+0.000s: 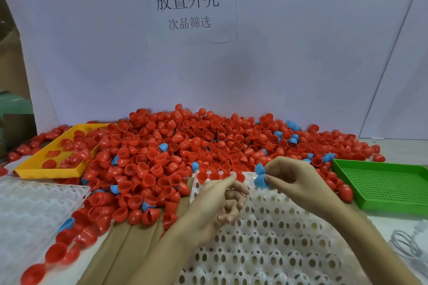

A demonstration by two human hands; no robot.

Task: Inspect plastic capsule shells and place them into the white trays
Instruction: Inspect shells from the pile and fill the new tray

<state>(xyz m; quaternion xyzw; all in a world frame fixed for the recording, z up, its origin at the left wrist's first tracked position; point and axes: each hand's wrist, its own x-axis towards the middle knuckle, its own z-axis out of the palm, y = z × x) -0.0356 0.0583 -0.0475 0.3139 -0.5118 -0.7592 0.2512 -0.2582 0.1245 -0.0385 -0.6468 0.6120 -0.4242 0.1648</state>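
Note:
A big heap of red capsule shells (185,145), with a few blue ones mixed in, covers the table's middle. In front of me lies a white tray (278,238) with round holes; its far row holds three red shells (202,176). My right hand (294,174) pinches two joined blue shells (261,177) above the tray's far edge. My left hand (222,201) hovers over the tray with loosely curled fingers, its fingertips near the red shells, holding nothing that I can see.
A yellow tray (30,170) with several red shells sits at the left. A green perforated tray (382,182) sits at the right. Another white tray (34,203) lies at the near left. A white cable (407,245) lies at the right. A paper sign (187,4) hangs on the back wall.

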